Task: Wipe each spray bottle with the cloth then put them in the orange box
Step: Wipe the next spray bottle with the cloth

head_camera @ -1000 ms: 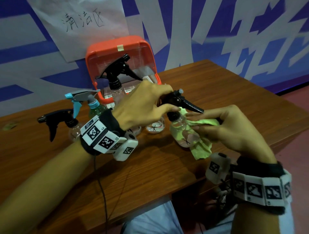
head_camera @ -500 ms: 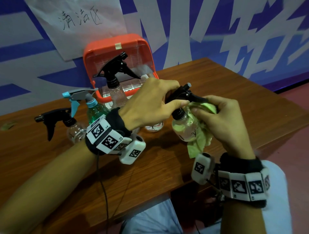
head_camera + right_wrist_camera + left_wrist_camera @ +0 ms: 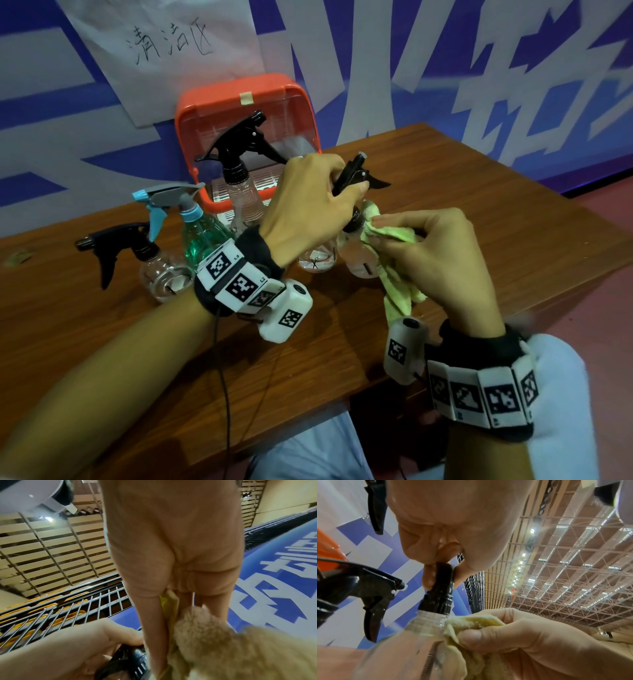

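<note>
My left hand (image 3: 318, 202) grips the black trigger head of a clear spray bottle (image 3: 356, 260), held tilted just above the wooden table (image 3: 479, 212). In the left wrist view its fingers pinch the black neck (image 3: 439, 582) above the bottle's clear shoulder. My right hand (image 3: 435, 253) holds a yellow-green cloth (image 3: 394, 287) pressed against the bottle's neck and side; the cloth (image 3: 471, 623) shows bunched under the thumb. The orange box (image 3: 239, 99) stands open at the back by the wall.
A tall clear bottle with a black trigger (image 3: 245, 192) stands in front of the box. Left of it stand a green bottle with a blue-grey trigger (image 3: 202, 236) and a small clear bottle (image 3: 161, 270). Another clear bottle (image 3: 317, 262) sits behind my left wrist.
The bottle has been tipped more upright, its nozzle now pointing up and away. My right hand with the cloth slid up from the bottle's body to its neck.
</note>
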Available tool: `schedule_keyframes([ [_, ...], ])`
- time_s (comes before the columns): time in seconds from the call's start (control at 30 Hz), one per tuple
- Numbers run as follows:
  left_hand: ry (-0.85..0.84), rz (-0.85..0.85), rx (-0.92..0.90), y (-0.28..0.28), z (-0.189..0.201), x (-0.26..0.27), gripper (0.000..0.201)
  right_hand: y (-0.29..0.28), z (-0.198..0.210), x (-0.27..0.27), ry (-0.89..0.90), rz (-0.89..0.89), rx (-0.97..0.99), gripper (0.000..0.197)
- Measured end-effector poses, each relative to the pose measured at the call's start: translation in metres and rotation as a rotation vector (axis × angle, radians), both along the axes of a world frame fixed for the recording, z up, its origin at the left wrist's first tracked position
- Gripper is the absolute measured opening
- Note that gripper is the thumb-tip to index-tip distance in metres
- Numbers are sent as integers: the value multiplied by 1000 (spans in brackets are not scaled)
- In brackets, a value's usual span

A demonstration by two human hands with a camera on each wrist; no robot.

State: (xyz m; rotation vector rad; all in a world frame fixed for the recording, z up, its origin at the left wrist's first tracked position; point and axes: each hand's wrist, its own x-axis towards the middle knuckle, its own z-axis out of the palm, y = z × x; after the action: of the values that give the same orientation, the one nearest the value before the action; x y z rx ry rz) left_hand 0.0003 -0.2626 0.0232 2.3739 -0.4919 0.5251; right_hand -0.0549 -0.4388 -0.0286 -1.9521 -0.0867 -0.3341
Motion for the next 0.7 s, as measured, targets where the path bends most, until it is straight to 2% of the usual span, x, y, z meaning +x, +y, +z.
schedule_keyframes([
  [0.17, 44, 40, -130, 0, -2, 4, 47, -8, 9, -7, -26, 93, -136, 21],
  [0.3, 89, 27, -151, -1, -4, 1, 47, -21, 14, -14, 29, 187, -206, 23],
  [0.4, 100, 36, -155, -3, -3, -2, 49, -29, 13, -16, 30, 193, -179, 25],
  [0.57, 85, 14, -147, -1, 5, -5, 46, -36, 4, -10, -64, -41, -130, 20],
  [0.7, 82, -54, -129, 2, 11, -7, 39, -32, 1, -5, -146, -197, 52, 14],
])
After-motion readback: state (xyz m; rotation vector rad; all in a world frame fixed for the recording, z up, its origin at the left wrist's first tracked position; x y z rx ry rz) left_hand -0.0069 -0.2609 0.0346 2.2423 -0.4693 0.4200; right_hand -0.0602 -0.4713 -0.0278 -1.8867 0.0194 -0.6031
